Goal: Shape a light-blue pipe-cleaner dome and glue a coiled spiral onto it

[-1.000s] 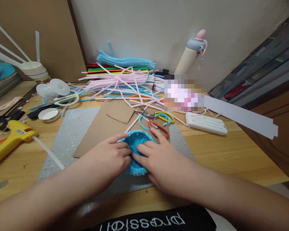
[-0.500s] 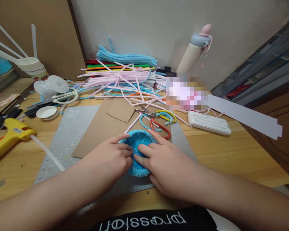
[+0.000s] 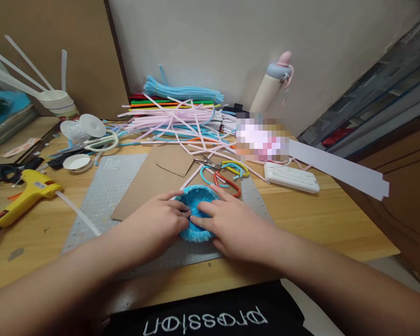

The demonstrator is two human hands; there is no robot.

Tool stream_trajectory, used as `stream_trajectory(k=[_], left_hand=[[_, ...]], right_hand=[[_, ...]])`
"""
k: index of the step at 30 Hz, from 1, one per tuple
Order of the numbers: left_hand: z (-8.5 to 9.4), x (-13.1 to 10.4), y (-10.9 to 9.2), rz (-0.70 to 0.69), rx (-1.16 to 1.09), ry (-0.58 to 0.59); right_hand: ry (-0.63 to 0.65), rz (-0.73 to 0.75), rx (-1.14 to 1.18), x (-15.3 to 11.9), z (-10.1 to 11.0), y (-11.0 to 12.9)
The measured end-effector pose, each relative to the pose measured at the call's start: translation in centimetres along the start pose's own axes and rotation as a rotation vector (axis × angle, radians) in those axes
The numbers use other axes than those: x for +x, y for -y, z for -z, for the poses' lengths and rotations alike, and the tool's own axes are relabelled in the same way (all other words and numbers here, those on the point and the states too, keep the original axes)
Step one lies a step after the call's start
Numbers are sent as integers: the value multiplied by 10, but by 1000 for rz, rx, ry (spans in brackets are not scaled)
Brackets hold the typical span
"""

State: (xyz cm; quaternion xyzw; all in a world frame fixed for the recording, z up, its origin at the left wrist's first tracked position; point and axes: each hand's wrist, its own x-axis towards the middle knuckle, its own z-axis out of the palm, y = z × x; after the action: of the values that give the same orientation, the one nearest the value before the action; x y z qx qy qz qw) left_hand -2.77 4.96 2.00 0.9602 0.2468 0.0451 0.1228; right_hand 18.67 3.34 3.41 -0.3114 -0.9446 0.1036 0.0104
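Note:
A hollow blue bowl shape made of fuzzy pipe cleaners (image 3: 198, 235) is held between both hands over the grey cutting mat (image 3: 107, 179), its opening facing me. My left hand (image 3: 163, 214) grips its left side, with some fingers inside the hollow and one along the far rim. From the right, my right hand (image 3: 229, 219) holds the opposite wall, with fingers reaching into the middle and the lower fingers outside. Just beyond lie scissors (image 3: 227, 177) with red and yellow handles, beside bent blue pipe cleaner pieces. A brown cardboard sheet (image 3: 140, 191) lies partly behind my left hand.
At the left is a yellow glue gun (image 3: 28, 196) with a clear stick. Behind it are a wire spool (image 3: 84, 128) and stacked paper cups (image 3: 58, 102). Piled pipe cleaners (image 3: 175, 114) line the wall. A bottle (image 3: 268, 88) and a white power strip (image 3: 291, 177) stand right.
The camera view has shifted slightly, so the table appears moved. Both hands keep nearly the same hold on the blue pipe cleaner bowl.

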Motion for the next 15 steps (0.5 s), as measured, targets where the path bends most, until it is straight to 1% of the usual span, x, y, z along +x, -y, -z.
stream_trajectory(k=[2,4,5,6,7,8,9,10,11,13,15], left_hand=[[0,-6,-3,-11,13,-43],[-1,-11,-6,-1,56,-80],[-1,-12,-8,3,78,-95],[-1,-13,-9,2,92,-106],[1,-12,-11,2,99,-117],[3,-11,-13,2,98,-126],[6,-9,-15,7,93,-134],[9,-8,-17,17,86,-138],[12,-6,-19,30,81,-138],[19,-3,-22,53,70,-128],[23,-2,-23,62,59,-116]], right_hand=[[-52,18,56,-8,6,0],[-118,67,165,-15,13,-1],[-169,83,225,-16,17,-2],[-237,68,272,-15,21,-3],[-337,17,292,-13,23,-5],[-435,-79,268,-8,24,-8],[-492,-189,209,-2,25,-11],[-483,-249,142,6,23,-14],[-445,-282,82,13,21,-17],[-348,-306,-6,28,15,-23],[-293,-326,-54,39,9,-26]])
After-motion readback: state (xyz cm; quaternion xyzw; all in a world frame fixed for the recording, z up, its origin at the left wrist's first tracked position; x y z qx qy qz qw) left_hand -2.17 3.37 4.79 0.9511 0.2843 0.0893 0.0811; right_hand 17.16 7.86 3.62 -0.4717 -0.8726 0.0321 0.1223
